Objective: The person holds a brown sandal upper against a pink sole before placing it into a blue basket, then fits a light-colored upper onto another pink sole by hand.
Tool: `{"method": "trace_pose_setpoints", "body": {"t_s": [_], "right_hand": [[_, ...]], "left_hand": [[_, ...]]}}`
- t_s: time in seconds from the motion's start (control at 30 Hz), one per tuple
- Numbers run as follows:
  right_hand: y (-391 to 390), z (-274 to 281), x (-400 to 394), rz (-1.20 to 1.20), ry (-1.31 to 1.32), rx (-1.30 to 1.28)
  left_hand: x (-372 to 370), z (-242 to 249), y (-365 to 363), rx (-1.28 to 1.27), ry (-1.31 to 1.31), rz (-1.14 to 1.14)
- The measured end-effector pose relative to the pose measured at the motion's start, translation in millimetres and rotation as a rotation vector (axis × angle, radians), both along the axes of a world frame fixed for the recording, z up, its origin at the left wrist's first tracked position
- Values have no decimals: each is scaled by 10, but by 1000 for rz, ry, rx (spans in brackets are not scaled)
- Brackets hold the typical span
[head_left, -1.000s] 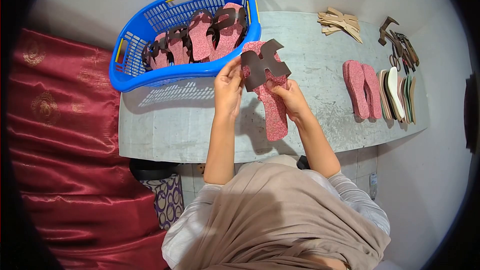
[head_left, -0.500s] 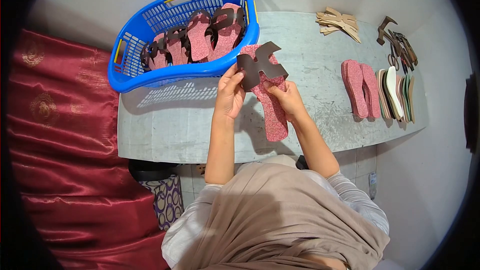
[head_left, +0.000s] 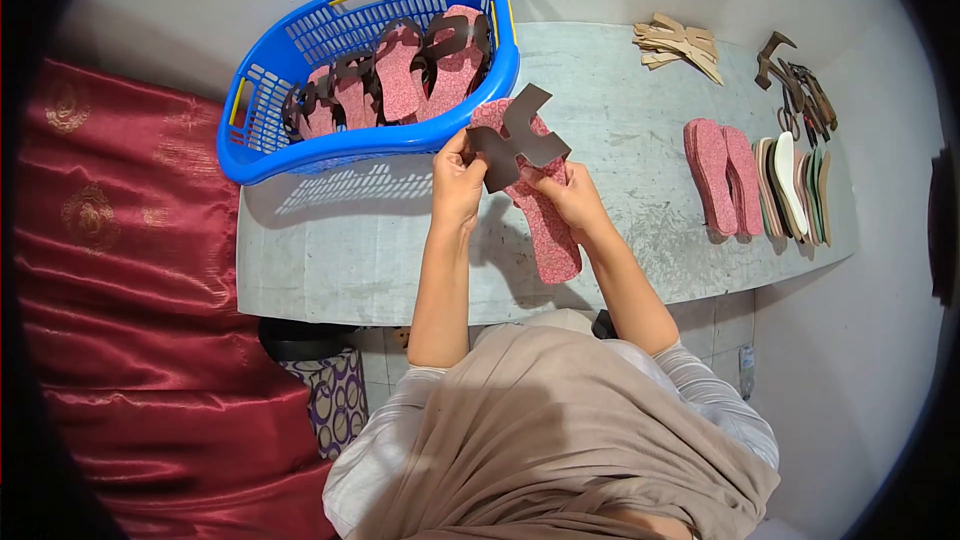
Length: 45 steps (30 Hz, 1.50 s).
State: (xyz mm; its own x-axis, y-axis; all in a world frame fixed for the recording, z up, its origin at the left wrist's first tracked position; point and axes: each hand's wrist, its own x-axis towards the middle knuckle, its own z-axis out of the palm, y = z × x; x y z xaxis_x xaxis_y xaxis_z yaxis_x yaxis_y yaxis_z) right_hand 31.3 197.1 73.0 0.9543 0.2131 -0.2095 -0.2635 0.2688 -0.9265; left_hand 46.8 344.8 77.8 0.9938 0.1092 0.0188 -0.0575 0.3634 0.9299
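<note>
Both hands are up over the table, working together. The left hand pinches the near edge of the dark strap piece, and the right hand grips the pink sole from the side, thumb pressing the strap's lower tab against it. The strap sits across the toe end of the sole, tilted, just in front of the blue basket, where more strapped soles lie. To do this well, I'd say: square the strap across the sole, keep the sole steady, seat one tab at a time. More pink soles wait to the right.
</note>
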Motion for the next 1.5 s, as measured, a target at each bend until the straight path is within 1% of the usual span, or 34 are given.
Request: {"method": "trace_pose_setpoints", "body": {"t_s": [0.07,0.27,0.37,0.47,0.57,0.67,0.77,0.87,0.97,1.17,1.27,1.37,1.47,1.5], "right_hand": [[-1,8,-17,-7,9,-10],[-38,32,-24,9,11,-48],[-20,28,-31,17,-1,-33],[7,18,-48,30,10,-22],[14,63,-62,54,36,2],[30,71,-63,70,60,50],[36,90,-75,62,62,82],[27,136,-79,61,65,90],[25,134,-74,53,69,98],[-17,133,-40,46,73,95],[-29,105,-30,36,70,106],[-32,92,-27,45,71,124],[-34,106,-36,65,69,145],[-33,128,-43,79,68,149]], "left_hand": [[-18,44,-32,-7,47,22],[22,-44,28,136,7,0],[-12,53,13,157,-16,43],[-12,27,77,237,-13,35],[-28,81,78,249,-25,69],[-12,87,76,208,-66,100],[-9,18,116,204,-39,71],[-37,142,93,226,-13,76],[-14,114,197,341,61,-53],[-4,84,349,118,51,-327],[-41,122,384,79,86,-358],[-100,210,392,-20,121,-335],[-19,35,501,-178,150,-285],[8,3,479,-207,113,-268]]}}
